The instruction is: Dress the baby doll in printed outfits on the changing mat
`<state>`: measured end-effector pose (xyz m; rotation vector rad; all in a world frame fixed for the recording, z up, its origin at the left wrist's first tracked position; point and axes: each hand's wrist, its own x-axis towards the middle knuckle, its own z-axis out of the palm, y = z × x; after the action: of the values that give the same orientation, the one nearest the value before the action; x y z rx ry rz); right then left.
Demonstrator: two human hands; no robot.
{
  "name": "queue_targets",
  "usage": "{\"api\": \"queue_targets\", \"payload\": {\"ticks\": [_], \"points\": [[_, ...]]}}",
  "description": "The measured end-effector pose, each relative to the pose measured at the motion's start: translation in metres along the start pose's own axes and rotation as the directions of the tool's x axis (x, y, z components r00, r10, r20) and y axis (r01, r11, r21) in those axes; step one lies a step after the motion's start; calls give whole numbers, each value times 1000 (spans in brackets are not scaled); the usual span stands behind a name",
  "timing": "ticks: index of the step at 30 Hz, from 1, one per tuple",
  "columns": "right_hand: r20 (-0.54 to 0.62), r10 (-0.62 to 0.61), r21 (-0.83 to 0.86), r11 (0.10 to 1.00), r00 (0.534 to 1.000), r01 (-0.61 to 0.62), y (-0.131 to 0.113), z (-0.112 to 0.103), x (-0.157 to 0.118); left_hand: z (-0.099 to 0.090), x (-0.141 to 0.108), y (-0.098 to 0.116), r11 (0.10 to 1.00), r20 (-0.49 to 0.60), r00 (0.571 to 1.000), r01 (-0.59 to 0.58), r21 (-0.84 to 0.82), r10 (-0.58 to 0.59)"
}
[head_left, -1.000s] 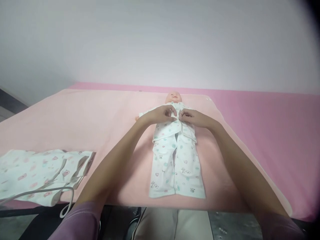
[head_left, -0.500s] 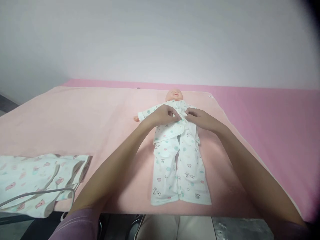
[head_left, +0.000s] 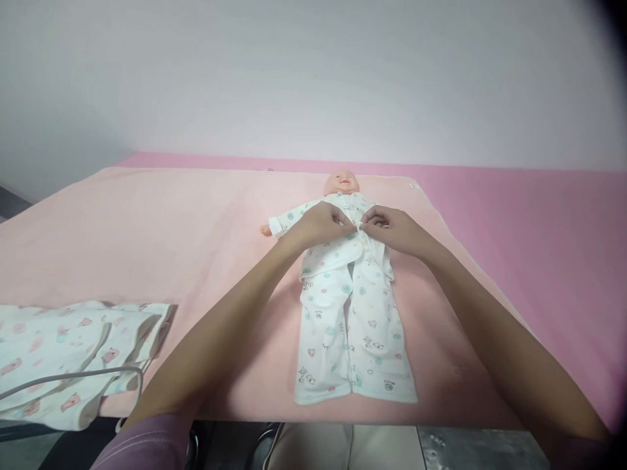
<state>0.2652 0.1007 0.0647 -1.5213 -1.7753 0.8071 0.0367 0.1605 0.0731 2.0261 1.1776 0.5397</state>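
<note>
A baby doll lies on its back, head away from me, in a white printed wrap shirt and matching trousers. Over its chest my left hand is closed in a pinch, and my right hand pinches close beside it. Between the fingertips shows a bit of white shirt tie, partly hidden by my fingers. One doll hand sticks out of the left sleeve; the other arm is hidden behind my right hand.
A peach-pink blanket covers the table, over a brighter pink cover. At the front left lies a folded printed cloth, with a grey cable across it. The table's front edge runs close to my lap.
My fingertips have come closer together at the front of the shirt, the right hand shifting slightly left and up. The doll stays in place; the view has tilted slightly.
</note>
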Motion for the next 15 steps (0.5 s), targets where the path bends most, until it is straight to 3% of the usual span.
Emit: {"api": "queue_targets", "payload": {"ticks": [8, 15], "points": [[51, -16, -40, 999, 999, 18, -1, -8, -2, 2, 1, 1, 999, -24, 1000, -6, 31, 7], [-42, 44, 0, 999, 998, -44, -10, -1, -4, -8, 2, -3, 996, 50, 999, 12, -83, -8]]}}
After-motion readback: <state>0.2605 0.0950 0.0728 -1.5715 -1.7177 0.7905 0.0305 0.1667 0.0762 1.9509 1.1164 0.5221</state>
